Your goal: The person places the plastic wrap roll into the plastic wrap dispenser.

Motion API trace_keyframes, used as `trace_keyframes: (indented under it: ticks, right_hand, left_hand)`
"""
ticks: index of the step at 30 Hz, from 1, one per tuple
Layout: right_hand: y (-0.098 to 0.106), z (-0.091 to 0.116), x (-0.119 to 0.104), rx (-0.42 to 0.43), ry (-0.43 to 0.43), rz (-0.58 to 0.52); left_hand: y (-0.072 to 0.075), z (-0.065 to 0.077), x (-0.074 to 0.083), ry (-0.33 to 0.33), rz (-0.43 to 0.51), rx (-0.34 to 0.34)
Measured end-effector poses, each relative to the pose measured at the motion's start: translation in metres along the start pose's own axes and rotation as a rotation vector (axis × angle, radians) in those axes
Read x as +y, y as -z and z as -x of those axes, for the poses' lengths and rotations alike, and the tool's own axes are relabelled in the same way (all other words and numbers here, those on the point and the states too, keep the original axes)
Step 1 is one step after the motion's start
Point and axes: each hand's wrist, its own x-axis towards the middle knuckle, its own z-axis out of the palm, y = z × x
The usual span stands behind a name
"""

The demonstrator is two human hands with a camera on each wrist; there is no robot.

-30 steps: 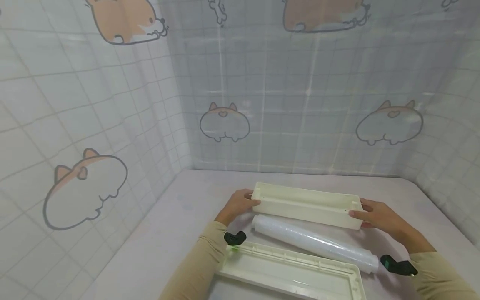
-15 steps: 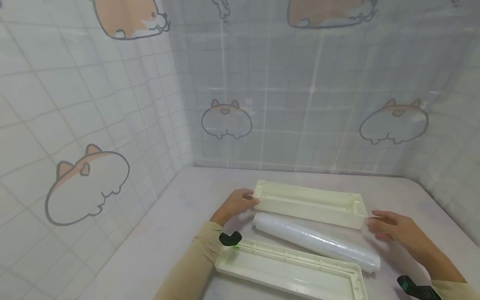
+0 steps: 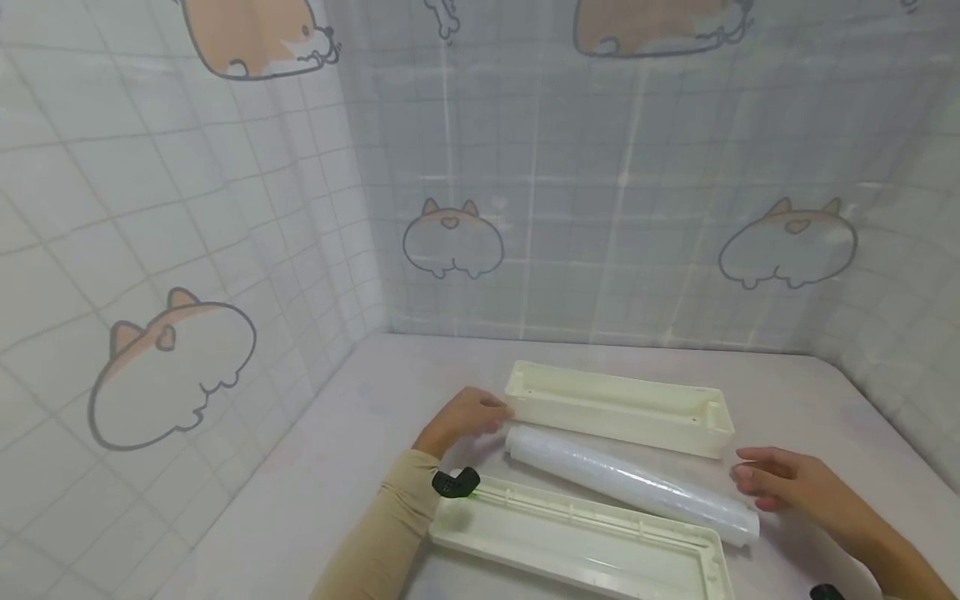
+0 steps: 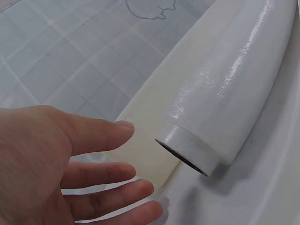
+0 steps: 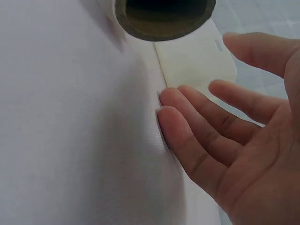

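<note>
Lying on the surface [image 3: 360, 433], the film roll [image 3: 630, 483] has the deep box [image 3: 615, 425] at twelve o'clock and shallow tray [image 3: 570, 543] at seven: laid out separately, apparently neither packed nor covered yet. Left hand [image 3: 463, 413], at ten, and right hand [image 3: 797, 483], at three, hold nothing, fingers parted.

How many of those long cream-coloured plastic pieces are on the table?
2: a deep box behind the plastic film roll, and a shallow tray in front of it, partly cut off by the head view's bottom edge. No others show.
</note>
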Motion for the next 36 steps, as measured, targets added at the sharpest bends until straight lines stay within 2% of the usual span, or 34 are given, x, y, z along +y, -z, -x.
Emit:
trace_keyframes:
  ticks: [4, 8, 12, 16, 23, 31, 36]
  right_hand:
    - [-0.004, 0.008, -0.001, -0.05, 0.073, 0.001]
    - [-0.004, 0.01, 0.0, -0.105, 0.156, 0.017]
    - [-0.002, 0.008, 0.002, -0.159, 0.13, 0.038]
    - [-0.002, 0.007, 0.004, -0.201, 0.09, 0.051]
    - [-0.001, 0.008, 0.009, -0.251, 0.141, 0.052]
    - [0.001, 0.005, 0.013, -0.316, 0.162, 0.037]
    - [0.002, 0.004, 0.015, -0.379, 0.233, 0.006]
  left_hand:
    - [-0.001, 0.003, -0.003, 0.015, 0.02, -0.009]
    - [-0.003, 0.004, -0.005, 0.03, 0.085, -0.052]
    - [-0.004, 0.004, -0.006, 0.038, 0.145, -0.109]
    - [-0.006, 0.002, -0.008, 0.027, 0.156, -0.142]
    - [-0.006, 0.003, -0.009, -0.027, 0.141, -0.197]
    - [-0.003, 0.003, -0.014, -0.026, 0.177, -0.222]
    - [-0.005, 0.002, -0.016, -0.034, 0.186, -0.236]
